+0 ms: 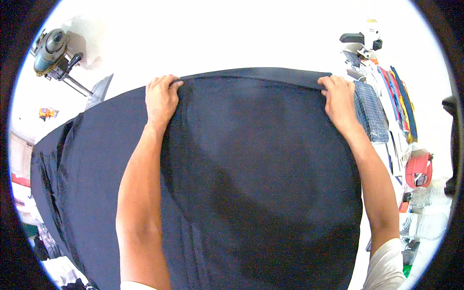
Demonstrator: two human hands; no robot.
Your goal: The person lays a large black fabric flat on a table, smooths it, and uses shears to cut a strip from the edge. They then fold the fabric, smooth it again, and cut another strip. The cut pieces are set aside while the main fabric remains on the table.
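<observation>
A wide sheet of black fabric (261, 159) spreads in front of me, with wrinkles and folds toward its left end. Along the far edge, a strip of it is turned over between my hands. My left hand (162, 96) pinches that far edge left of the middle, thumb and fingers closed on the cloth. At the far right corner, my right hand (340, 100) grips the same fabric between thumb and fingertips. Both arms reach forward over the cloth, and the fingertips are partly hidden in the fold.
A grey machine (52, 50) on a metal post stands at the far left. On the right lie folded checked cloth (371, 111), several coloured garments (401, 101), a red round case (419, 170) and clear plastic packages (431, 224). A white device (370, 36) sits at the far right.
</observation>
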